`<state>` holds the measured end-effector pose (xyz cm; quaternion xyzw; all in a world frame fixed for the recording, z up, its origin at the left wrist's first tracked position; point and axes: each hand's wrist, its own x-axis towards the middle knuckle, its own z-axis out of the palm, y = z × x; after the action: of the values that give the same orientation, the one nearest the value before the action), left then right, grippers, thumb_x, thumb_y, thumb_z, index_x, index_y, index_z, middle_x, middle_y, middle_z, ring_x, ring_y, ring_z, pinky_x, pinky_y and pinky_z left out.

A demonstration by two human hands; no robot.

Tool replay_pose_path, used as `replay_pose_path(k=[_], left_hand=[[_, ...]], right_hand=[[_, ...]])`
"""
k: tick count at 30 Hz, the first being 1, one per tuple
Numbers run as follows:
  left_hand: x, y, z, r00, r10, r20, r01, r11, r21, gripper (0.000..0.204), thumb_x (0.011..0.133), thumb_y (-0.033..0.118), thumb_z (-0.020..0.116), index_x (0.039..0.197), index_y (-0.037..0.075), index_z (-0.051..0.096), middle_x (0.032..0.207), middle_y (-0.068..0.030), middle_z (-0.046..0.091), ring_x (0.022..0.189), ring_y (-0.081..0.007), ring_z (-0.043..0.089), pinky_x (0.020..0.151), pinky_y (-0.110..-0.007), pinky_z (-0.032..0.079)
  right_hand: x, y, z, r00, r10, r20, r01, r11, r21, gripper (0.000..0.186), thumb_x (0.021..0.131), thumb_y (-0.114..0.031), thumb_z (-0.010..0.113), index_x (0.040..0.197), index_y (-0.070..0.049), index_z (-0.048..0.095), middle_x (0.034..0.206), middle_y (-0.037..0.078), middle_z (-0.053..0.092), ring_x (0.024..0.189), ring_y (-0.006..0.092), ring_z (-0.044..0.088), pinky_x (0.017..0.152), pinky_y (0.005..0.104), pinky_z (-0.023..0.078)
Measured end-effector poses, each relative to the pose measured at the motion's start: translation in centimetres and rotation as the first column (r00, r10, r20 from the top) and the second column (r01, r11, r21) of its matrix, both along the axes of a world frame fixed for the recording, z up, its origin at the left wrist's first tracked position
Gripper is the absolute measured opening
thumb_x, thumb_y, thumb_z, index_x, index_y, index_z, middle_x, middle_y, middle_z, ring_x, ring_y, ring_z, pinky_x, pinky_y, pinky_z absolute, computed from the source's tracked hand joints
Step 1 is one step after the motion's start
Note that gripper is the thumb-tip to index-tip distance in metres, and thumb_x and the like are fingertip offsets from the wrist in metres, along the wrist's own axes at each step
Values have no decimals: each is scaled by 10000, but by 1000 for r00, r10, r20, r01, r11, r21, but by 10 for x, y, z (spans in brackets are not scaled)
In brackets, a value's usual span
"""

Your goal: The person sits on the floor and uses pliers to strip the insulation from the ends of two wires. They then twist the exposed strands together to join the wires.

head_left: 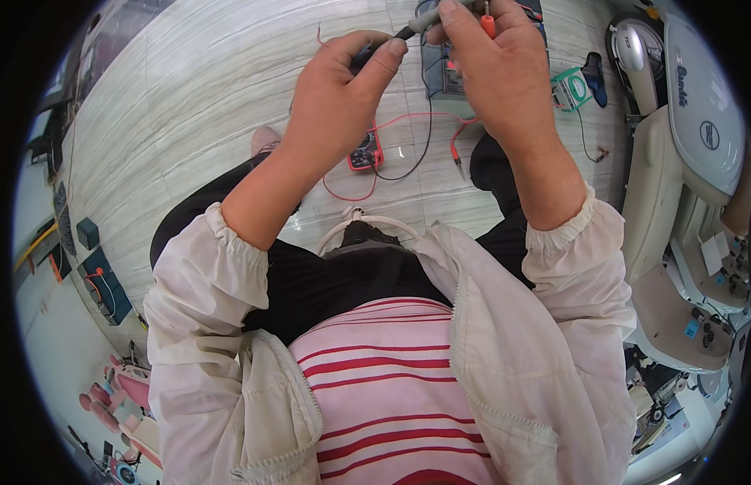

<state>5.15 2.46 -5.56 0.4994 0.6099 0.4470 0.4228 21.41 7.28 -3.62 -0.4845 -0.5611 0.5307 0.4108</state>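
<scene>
My left hand (pixel 343 89) grips a dark cable (pixel 403 34) near the top. My right hand (pixel 504 69) pinches the grey sleeve (pixel 426 19) on that cable, and a red plug (pixel 488 24) pokes up between its fingers. A grey battery case (pixel 444 73) sits on the floor behind my hands. Below my left hand a red multimeter (pixel 366 158) lies partly hidden, with red and black leads. A red test probe (pixel 458 153) rests on the tiles between my knees, right of the meter.
White and cream scooters (pixel 702 113) line the right side. A small green-and-white device (pixel 571 89) lies on the pale tiled floor (pixel 197 97). Dark blocks (pixel 105 287) with wires are on the left, near a pink scooter (pixel 129 384).
</scene>
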Motion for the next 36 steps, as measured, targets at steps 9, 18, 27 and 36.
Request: replay_pose_path(k=[9,18,27,36], left_hand=[[0,-3,1,994,-82,74,84,996,-24,342,959,313,679,1150,31,654,778,37,566,686,-54,471,623,-228,415],[0,0,-1,982,-19,188,33,997,-75,306,936,320,705,1053,39,677,690,41,546,609,-50,458,547,-234,386],[0,1,-4,980,12,198,5,996,-87,337,955,362,676,1047,37,673,676,44,534,582,-47,467,535,-230,395],[0,-1,-1,985,32,168,-15,995,-101,337,973,353,650,1071,31,663,689,40,539,589,-51,476,546,-234,412]], right_hand=[[-4,-2,9,999,-7,-38,12,989,146,41,958,-42,570,992,-19,565,738,-25,584,609,-2,463,549,180,382],[-3,-12,8,987,-40,155,-15,942,334,98,910,-27,633,987,-23,574,741,-38,554,622,4,437,549,194,376],[-4,-10,7,989,-28,143,-15,957,290,102,908,-18,628,998,-33,582,748,-39,563,615,6,435,552,194,375],[-3,-11,10,979,7,206,-65,959,276,131,908,-33,641,1023,-23,580,749,-28,579,618,13,449,558,200,393]])
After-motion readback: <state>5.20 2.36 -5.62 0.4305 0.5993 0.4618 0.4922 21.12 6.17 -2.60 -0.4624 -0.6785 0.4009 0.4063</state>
